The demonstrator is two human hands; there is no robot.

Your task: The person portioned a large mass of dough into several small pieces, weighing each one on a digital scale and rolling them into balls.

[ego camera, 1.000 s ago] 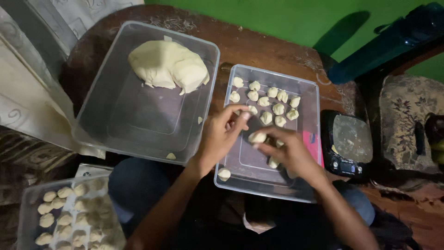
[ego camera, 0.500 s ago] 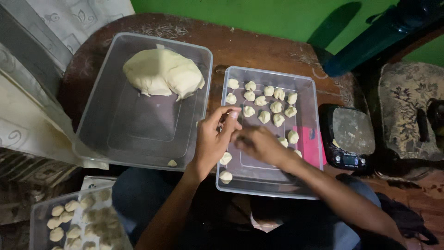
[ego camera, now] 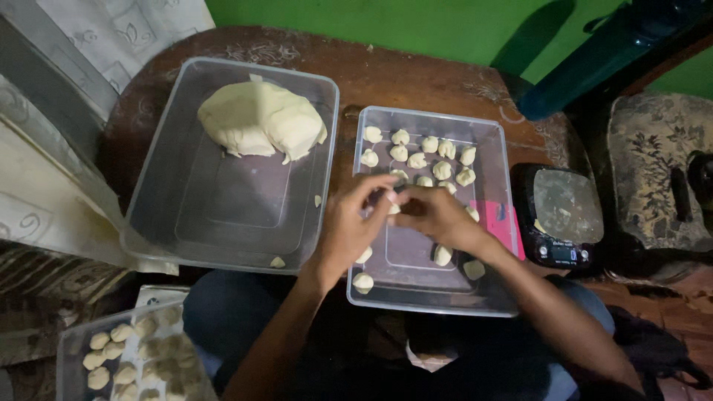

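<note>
Pale cream dough mass [ego camera: 260,120] and balls [ego camera: 416,160], clear plastic tubs [ego camera: 223,230]. Dark brown carved table [ego camera: 356,70]. Far wall [ego camera: 386,26] bright green. Black scale [ego camera: 561,215], grey plate. Left curtain [ego camera: 52,111] white, floral-patterned. Pink card [ego camera: 501,223].

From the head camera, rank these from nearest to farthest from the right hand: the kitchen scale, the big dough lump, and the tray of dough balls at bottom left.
1. Kitchen scale: just to the right of the right hand, beside the tray it works over.
2. Big dough lump: up and left, in the large tray.
3. Tray of dough balls: bottom left corner, below the table edge.
</note>
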